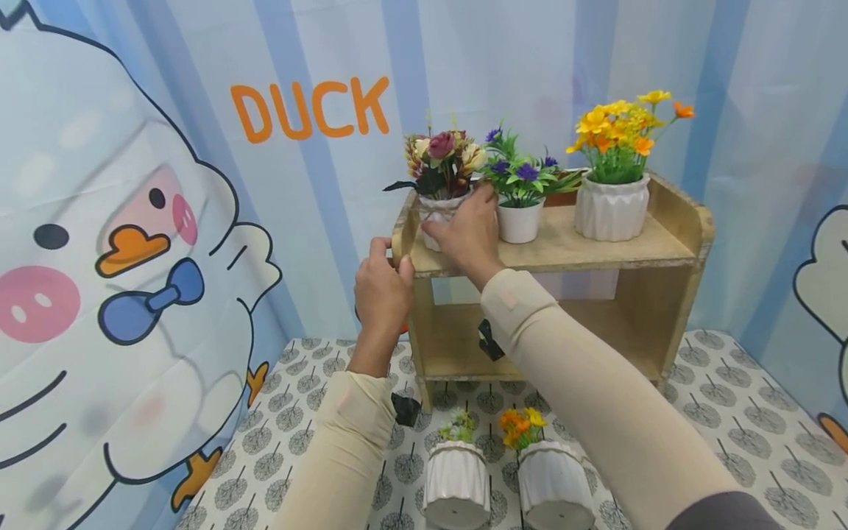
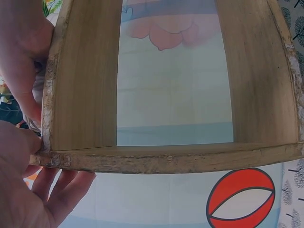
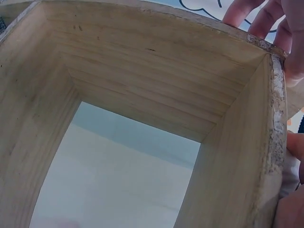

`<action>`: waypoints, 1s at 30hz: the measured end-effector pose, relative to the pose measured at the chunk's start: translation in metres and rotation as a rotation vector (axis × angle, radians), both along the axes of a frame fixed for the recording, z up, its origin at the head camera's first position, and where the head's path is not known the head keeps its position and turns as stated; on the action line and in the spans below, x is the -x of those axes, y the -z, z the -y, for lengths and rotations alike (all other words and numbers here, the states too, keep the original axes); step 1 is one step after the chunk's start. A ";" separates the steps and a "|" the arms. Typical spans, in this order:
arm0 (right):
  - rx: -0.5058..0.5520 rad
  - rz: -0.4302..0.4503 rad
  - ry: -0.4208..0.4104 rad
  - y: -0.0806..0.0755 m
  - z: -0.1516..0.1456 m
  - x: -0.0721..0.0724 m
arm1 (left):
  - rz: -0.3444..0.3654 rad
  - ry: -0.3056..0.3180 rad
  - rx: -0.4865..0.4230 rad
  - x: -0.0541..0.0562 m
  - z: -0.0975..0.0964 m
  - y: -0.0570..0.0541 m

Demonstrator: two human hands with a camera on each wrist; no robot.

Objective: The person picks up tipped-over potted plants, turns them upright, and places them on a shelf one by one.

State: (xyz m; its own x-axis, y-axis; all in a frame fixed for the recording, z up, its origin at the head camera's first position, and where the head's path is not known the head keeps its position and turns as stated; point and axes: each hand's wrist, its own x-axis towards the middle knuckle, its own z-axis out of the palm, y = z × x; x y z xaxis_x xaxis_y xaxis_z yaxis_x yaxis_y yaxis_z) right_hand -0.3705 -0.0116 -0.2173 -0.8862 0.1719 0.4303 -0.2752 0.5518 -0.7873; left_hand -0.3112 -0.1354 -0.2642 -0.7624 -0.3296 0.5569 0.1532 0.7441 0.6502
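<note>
At the left end of a small wooden shelf (image 1: 530, 259), my right hand (image 1: 472, 234) holds a white pot (image 1: 433, 210) of artificial roses (image 1: 440, 147) on the top board. My left hand (image 1: 384, 291) grips the shelf's left side panel, thumb at the front edge. The left wrist view shows its fingers (image 2: 66, 194) along the panel's outer face. Just right of the right hand stands a smaller white pot (image 1: 520, 223) with purple flowers (image 1: 526, 172). Part of the rose pot is hidden behind my right hand.
A ribbed white pot of yellow flowers (image 1: 612, 210) stands on the shelf's right end. Two white pots, one with pale flowers (image 1: 457, 482) and one with orange flowers (image 1: 555, 482), lie in front on the patterned cloth (image 1: 298, 412). A duck-printed curtain (image 1: 318, 221) hangs behind.
</note>
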 end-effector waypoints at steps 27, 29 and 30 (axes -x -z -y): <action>-0.145 -0.061 -0.020 0.004 -0.009 -0.010 | 0.003 -0.003 0.001 0.002 -0.001 0.000; -0.150 -0.070 -0.024 0.005 -0.010 -0.011 | 0.004 -0.007 0.001 0.002 -0.001 0.000; -0.153 -0.074 -0.025 0.005 -0.010 -0.012 | 0.004 -0.009 0.000 0.002 0.000 0.000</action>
